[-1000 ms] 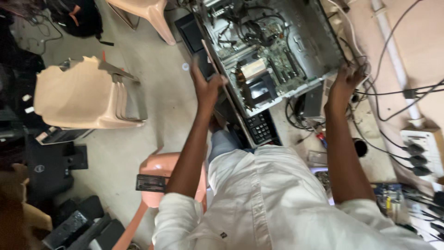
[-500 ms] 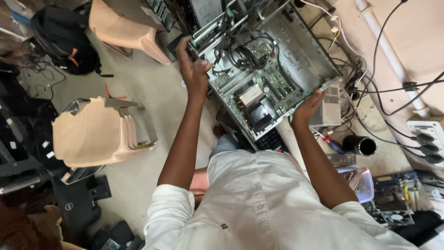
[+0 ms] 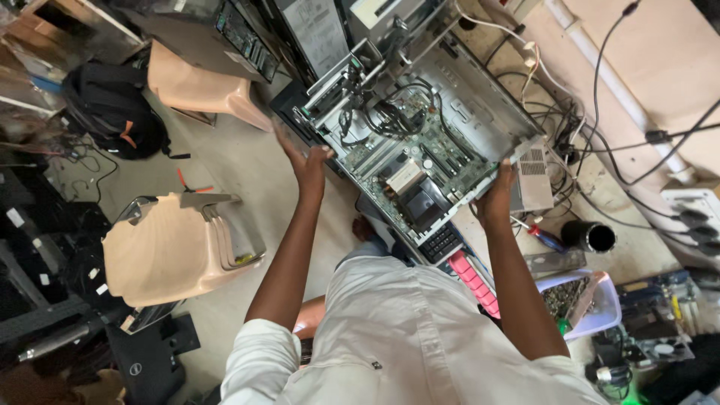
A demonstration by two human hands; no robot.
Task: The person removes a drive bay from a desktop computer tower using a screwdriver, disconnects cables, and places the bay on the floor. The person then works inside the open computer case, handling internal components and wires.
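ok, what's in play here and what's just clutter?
In play:
open computer case
left hand on its edge
right hand on its other edge

Lying about:
stacked plastic chairs
black backpack
black cylinder
cables
pink tray

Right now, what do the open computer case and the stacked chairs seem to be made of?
Open computer case, held by the left hand and right hand: probably sheet metal, with grey, dull, thin folded walls. Stacked chairs: likely moulded plastic, with smooth, beige, one-piece curved shells.
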